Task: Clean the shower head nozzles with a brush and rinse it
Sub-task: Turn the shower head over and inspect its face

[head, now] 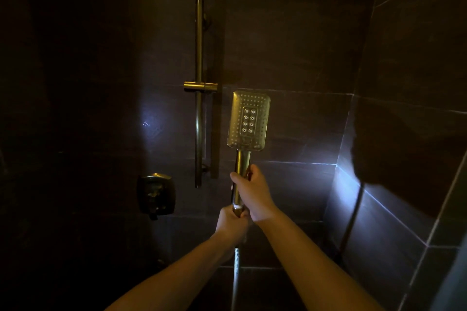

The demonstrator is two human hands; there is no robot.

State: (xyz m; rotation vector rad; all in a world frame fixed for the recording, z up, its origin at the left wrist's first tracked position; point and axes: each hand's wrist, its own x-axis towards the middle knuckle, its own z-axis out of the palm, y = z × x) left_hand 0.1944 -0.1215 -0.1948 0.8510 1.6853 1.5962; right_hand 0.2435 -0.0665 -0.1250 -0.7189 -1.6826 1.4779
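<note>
A gold, rectangular hand-held shower head point(249, 121) stands upright in front of me, its nozzle face turned toward the camera. My right hand point(250, 190) grips the upper part of its handle. My left hand point(231, 222) grips the bottom end of the handle, where the metal hose point(236, 275) joins and hangs straight down. No brush is in view.
A gold slide bar point(199, 93) with an empty holder bracket point(201, 86) is fixed to the dark tiled wall, left of the shower head. The valve handle point(156, 195) sits lower left. A side wall point(404, 134) closes in on the right. The stall is dim.
</note>
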